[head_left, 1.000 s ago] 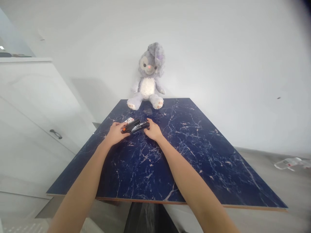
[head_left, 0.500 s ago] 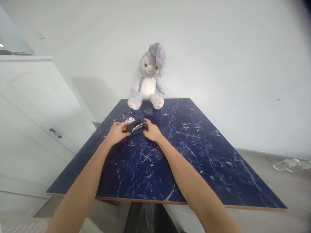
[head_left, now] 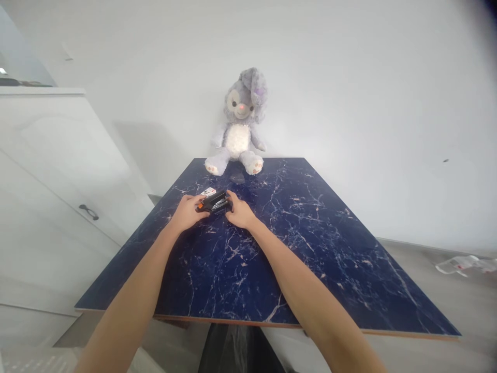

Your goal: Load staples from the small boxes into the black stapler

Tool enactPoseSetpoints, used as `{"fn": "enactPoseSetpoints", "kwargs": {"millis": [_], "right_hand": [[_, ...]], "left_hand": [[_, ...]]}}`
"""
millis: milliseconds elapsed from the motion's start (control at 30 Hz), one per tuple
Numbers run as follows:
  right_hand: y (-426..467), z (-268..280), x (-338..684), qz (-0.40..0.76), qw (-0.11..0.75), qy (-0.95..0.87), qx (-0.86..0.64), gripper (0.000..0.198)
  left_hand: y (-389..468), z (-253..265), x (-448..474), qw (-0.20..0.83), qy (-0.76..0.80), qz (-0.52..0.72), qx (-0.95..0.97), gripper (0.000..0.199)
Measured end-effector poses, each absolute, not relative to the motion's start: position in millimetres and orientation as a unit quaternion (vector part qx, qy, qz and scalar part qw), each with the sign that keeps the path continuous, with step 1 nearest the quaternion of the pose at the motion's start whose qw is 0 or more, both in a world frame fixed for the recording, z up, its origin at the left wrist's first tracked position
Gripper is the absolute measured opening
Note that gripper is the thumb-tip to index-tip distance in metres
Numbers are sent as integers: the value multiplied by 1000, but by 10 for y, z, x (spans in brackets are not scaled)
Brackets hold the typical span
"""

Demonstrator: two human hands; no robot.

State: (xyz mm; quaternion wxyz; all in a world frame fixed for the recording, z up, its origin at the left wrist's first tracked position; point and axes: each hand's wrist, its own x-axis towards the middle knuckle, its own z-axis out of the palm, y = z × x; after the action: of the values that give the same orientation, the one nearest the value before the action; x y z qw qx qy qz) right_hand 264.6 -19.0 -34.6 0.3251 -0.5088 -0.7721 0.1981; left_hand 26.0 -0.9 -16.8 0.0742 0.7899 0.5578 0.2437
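Note:
A black stapler (head_left: 216, 200) with an orange piece at its left end lies across the far-middle part of the blue table, and a bright silver strip shows along its open side. My left hand (head_left: 188, 211) grips its left end, thumb in front and fingers behind. At the other end, my right hand (head_left: 240, 211) pinches the right end between thumb and index finger; the part inside the grip is mostly hidden. Just behind the stapler, near my left fingertips, is a small white box (head_left: 208, 191) with dark and red print.
The blue marbled table (head_left: 310, 248) reaches back to the wall. A grey plush rabbit (head_left: 238, 124) sits at its far edge. To the left stands a white cabinet (head_left: 50, 181) with a dark handle. Clear plastic items (head_left: 462, 265) lie on the floor at right.
My right hand has moved a little to the left, closer to my left hand. Less of the stapler's dark right-hand part shows. The left hand stays on its end.

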Motion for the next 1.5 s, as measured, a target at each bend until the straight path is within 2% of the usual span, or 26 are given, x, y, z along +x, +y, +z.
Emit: {"fn": "enactPoseSetpoints", "kwargs": {"millis": [733, 967, 1100, 1200, 1267, 1400, 1500], "right_hand": [[-208, -334, 2529, 239, 342, -752, -511, 88], [-205, -384, 2445, 221, 339, -757, -513, 94], [-224, -418, 2445, 173, 392, -734, -527, 86], [-291, -404, 2499, 176, 387, -726, -541, 78], [-386, -391, 2569, 183, 365, -743, -530, 74], [-671, -411, 2781, 178, 333, -794, -477, 69], [-836, -451, 2929, 170, 325, -808, -461, 67]], "left_hand": [[-22, -106, 273, 45, 553, 235, 798, 65], [-147, -61, 529, -35, 588, 204, 782, 60], [-210, 23, 595, -50, 588, 222, 776, 53], [-178, 84, 360, -75, 647, 251, 716, 45], [-130, 99, 150, -82, 718, 233, 650, 54], [-39, 50, -61, 32, 784, 144, 603, 83], [-6, -4, -1, 61, 750, 115, 649, 76]]}}
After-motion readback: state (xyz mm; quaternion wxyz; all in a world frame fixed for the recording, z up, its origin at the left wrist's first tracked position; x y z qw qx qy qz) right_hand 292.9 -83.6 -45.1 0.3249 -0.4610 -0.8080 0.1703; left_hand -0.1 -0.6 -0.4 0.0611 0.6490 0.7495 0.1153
